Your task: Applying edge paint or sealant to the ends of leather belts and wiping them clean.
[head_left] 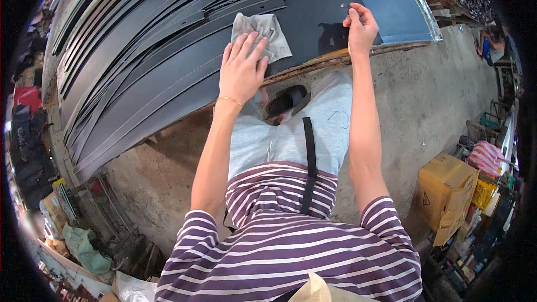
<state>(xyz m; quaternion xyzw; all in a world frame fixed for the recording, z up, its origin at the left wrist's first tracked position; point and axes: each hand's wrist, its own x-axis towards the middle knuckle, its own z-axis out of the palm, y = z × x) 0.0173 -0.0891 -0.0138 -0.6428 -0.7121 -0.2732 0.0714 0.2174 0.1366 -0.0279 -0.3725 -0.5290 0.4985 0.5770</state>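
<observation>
My left hand (244,70) lies flat with its fingers spread, the fingertips resting on a crumpled light grey cloth (275,36). The cloth sits near the front edge of a dark-topped table (316,0). Farther right, my right hand (362,29) is raised over the table edge, thumb and fingers pinched together. Between them pokes out a small dark thing with a pinkish tip (344,6), too small to name. Left of the cloth, several long, thin dark strips (168,25) with stitched edges lie side by side, fanning along the table.
A blue sheet (386,3) covers the table's right end. On the concrete floor (436,98) at right stands a cardboard box (444,190), beside a red-and-white striped bag (485,156). A green sack (84,249) lies at lower left. Another person (492,47) is at the far right.
</observation>
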